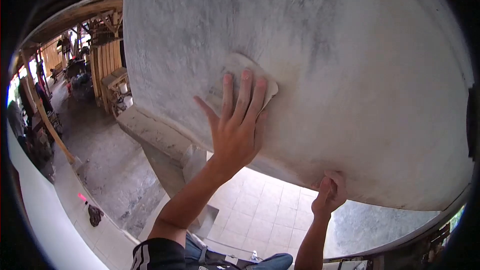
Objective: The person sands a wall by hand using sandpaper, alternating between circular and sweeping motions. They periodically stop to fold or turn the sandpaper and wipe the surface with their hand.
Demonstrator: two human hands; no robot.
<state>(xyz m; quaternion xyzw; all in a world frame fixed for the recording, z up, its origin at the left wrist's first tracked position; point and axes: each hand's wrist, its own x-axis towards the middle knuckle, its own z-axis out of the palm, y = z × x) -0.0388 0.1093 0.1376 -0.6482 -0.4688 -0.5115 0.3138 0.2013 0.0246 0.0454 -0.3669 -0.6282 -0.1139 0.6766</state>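
My left hand (237,125) lies with its fingers spread against a large, curved grey surface (360,80). Under the fingers is a thin, pale sheet with a rounded end, which looks like sandpaper (243,61); the palm hides part of it. Lower right, my right hand (331,192) is closed at the bottom edge of the curved grey piece, its fingers curled around that edge. Dark smudges and paler patches mottle the surface, with a brownish tint near the right hand.
A dusty ledge (155,132) runs along the lower left of the grey piece. Below is a white tiled floor (257,202). Further left are a concrete floor (112,170), a wooden post (50,125), wooden planks (106,65) and a dark bag (95,215).
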